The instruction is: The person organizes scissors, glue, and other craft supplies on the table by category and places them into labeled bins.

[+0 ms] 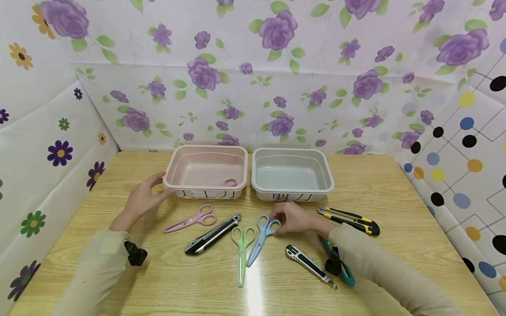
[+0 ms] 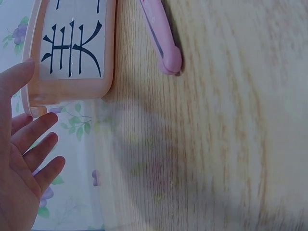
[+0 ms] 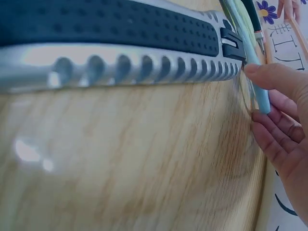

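My left hand [image 1: 143, 199] is at the near left corner of a pink plastic bin [image 1: 205, 148], thumb at the rim and the other fingers loosely extended. In the left wrist view, the thumb [image 2: 19, 77] overlaps the bin's rim. My right hand [image 1: 292, 218] pinches a handle loop of blue scissors [image 1: 261, 237] between thumb and fingers, their blades pointing toward me on the table. Green scissors [image 1: 241, 259] lie close beside them. In the right wrist view, a silver and black utility knife [image 3: 144, 62] lies close before the right hand [image 3: 288, 115].
A grey bin [image 1: 292, 151] stands beside the pink one, which has a pink handle loop [image 1: 229, 182] inside. Pink scissors [image 1: 197, 218], a black and silver utility knife [image 1: 213, 235], a yellow and black utility knife [image 1: 349, 219] and a teal tool [image 1: 347, 274] lie on the table.
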`<control>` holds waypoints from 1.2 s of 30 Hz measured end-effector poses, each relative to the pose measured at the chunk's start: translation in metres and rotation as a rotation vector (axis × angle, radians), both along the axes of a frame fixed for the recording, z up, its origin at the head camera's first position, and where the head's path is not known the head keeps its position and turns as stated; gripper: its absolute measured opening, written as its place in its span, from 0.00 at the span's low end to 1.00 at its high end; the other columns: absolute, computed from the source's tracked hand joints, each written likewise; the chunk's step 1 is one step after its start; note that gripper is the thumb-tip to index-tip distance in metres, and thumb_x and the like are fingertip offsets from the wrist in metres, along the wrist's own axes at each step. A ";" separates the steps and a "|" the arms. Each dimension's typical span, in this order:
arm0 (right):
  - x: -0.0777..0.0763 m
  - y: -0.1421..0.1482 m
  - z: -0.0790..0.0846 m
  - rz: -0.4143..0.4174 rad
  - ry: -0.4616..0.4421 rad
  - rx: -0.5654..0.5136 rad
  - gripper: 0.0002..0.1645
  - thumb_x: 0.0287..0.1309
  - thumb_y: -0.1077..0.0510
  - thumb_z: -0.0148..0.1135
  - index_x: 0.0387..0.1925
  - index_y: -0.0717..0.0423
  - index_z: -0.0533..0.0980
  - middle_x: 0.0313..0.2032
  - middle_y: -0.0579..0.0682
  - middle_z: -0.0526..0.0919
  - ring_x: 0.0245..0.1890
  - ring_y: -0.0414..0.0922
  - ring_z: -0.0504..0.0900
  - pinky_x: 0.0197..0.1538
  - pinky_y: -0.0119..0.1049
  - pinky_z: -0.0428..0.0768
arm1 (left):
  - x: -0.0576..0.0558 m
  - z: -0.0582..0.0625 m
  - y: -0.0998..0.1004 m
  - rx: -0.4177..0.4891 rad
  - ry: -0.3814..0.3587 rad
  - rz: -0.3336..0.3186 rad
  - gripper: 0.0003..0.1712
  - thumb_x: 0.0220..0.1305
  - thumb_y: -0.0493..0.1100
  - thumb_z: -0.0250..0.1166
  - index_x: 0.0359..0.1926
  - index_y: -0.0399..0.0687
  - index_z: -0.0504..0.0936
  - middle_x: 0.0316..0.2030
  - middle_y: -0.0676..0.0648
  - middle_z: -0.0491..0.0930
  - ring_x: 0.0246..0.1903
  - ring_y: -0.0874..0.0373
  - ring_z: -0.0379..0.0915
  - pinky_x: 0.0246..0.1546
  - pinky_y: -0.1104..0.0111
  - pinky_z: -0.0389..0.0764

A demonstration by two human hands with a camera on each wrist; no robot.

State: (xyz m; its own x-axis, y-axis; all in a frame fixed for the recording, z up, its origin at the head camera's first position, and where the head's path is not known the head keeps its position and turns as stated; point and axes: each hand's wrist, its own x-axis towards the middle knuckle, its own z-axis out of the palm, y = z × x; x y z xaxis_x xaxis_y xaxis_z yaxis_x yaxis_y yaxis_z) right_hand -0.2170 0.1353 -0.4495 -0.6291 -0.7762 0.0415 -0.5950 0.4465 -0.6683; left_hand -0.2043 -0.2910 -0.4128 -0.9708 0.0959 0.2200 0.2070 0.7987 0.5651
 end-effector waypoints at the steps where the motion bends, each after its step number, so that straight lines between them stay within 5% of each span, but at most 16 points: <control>1: 0.001 0.001 0.001 0.000 -0.008 -0.014 0.17 0.34 0.59 0.75 0.31 0.55 0.80 0.31 0.44 0.77 0.30 0.36 0.75 0.33 0.26 0.77 | 0.000 0.000 0.000 0.000 -0.003 0.001 0.41 0.56 0.54 0.64 0.62 0.32 0.62 0.51 0.30 0.72 0.52 0.34 0.66 0.50 0.40 0.63; 18: 0.012 0.014 0.020 -0.022 -0.056 -0.127 0.14 0.39 0.65 0.70 0.33 0.58 0.80 0.34 0.49 0.81 0.31 0.46 0.80 0.35 0.30 0.80 | 0.001 0.001 0.000 -0.007 -0.015 0.004 0.42 0.56 0.56 0.63 0.62 0.32 0.62 0.52 0.30 0.71 0.52 0.34 0.66 0.50 0.40 0.64; 28: 0.016 0.019 0.029 -0.109 -0.095 -0.212 0.15 0.39 0.68 0.70 0.35 0.60 0.80 0.35 0.52 0.82 0.34 0.43 0.80 0.39 0.32 0.80 | 0.002 0.001 -0.001 -0.013 -0.023 0.008 0.42 0.57 0.56 0.62 0.63 0.33 0.61 0.52 0.30 0.71 0.53 0.34 0.65 0.50 0.40 0.63; 36: 0.031 0.015 0.068 -0.114 -0.063 -0.290 0.16 0.40 0.72 0.68 0.37 0.70 0.78 0.37 0.62 0.80 0.34 0.51 0.80 0.39 0.38 0.81 | 0.001 0.000 0.000 -0.016 -0.015 0.009 0.42 0.56 0.56 0.62 0.62 0.32 0.62 0.52 0.30 0.72 0.52 0.34 0.66 0.50 0.40 0.63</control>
State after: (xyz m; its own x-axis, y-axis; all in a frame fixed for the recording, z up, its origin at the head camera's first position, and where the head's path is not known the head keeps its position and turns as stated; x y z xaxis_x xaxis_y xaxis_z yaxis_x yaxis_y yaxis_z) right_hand -0.1863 0.1505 -0.3815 -0.7196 -0.6622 0.2088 -0.5053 0.2932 -0.8116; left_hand -0.2029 -0.2910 -0.4125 -0.9748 0.0905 0.2037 0.1912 0.8091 0.5557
